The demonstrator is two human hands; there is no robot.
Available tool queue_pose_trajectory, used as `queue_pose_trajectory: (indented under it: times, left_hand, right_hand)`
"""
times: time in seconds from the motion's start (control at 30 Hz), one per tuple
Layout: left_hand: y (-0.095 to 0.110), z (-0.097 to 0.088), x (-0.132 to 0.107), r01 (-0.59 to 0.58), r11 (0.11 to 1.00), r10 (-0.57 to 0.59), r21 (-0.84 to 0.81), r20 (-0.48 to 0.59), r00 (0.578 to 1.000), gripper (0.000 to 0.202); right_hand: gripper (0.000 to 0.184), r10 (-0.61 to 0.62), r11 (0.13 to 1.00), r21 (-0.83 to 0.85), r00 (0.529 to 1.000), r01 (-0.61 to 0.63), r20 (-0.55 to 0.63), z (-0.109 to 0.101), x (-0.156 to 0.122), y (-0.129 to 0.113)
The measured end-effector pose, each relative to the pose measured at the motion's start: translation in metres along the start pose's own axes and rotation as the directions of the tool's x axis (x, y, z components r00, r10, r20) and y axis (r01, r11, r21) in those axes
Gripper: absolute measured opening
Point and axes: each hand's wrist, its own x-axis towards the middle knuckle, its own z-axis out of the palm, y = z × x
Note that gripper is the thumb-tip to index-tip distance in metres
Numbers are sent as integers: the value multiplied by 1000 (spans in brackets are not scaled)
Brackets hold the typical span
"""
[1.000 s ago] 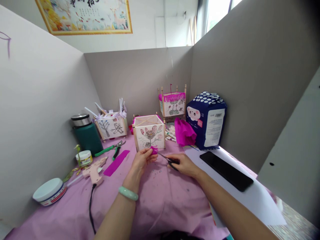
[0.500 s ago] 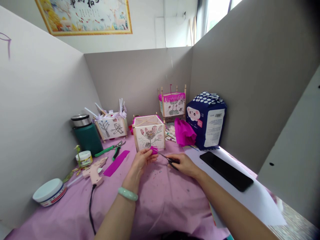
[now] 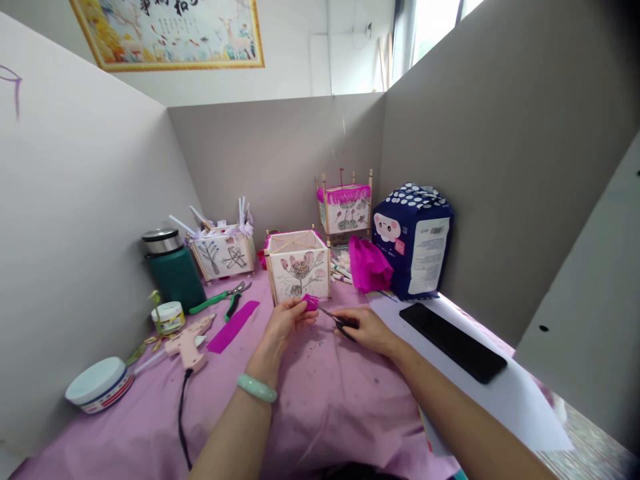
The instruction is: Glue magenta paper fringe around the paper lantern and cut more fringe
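Between the thumb and fingers of my left hand point(image 3: 289, 321) is a small piece of magenta paper point(image 3: 311, 303), its upper edge cut into a fringe. My right hand point(image 3: 367, 328) grips black-handled scissors point(image 3: 345, 324), whose blades point left at the paper. Whether the blades touch the paper I cannot make out. Just behind my hands stands a square lantern frame point(image 3: 300, 270) with wooden corner sticks and a flower drawing on its front panel. A flat magenta paper strip point(image 3: 233, 327) lies on the cloth left of my left hand.
Left are a pink glue gun point(image 3: 187, 343), green-handled pruning shears point(image 3: 220, 297), a green flask point(image 3: 174, 270) and a white tub point(image 3: 100, 385). Behind stand a drawn box point(image 3: 223, 253) and a fringed lantern point(image 3: 349, 208). Right are crumpled magenta paper point(image 3: 369, 265), a blue package point(image 3: 413, 243) and a black phone point(image 3: 453, 341).
My left hand and the magenta paper have shifted slightly to the right, towards the scissors. My right hand stays almost in place.
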Motion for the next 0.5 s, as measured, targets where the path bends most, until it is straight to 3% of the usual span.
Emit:
queue_pose_trajectory:
  times: [0.5]
  left_hand:
    - [0,-1,0,-3,1000,3,-3,-5,1000,7]
  right_hand:
    - [36,20,1000,-11,1000,-20,-6,2,0,2]
